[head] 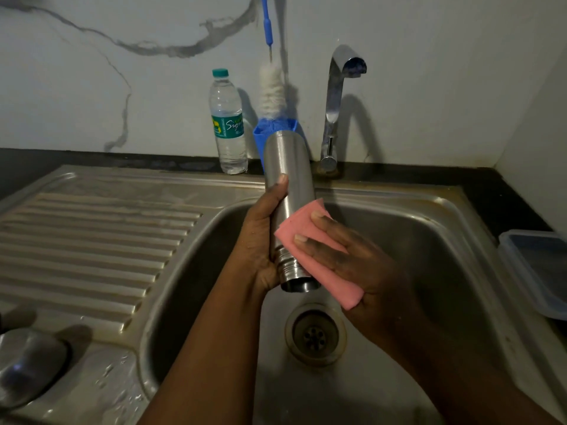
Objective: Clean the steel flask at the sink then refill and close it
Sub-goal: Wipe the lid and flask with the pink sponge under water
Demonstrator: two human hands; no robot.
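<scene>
The left hand (260, 240) grips the one steel flask (290, 207) mouth-down over the sink (414, 228), seemingly to drain it, while the right hand (352, 262) presses one pink cloth (302, 228) with straight fingers; behind stand one water bottle (228, 124) and one bottle brush (271, 87).

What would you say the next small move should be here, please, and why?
Probably slide the pink cloth up the steel flask: the right hand presses it near the open threaded mouth, the left hand grips the body, and the upper part is uncovered.
</scene>
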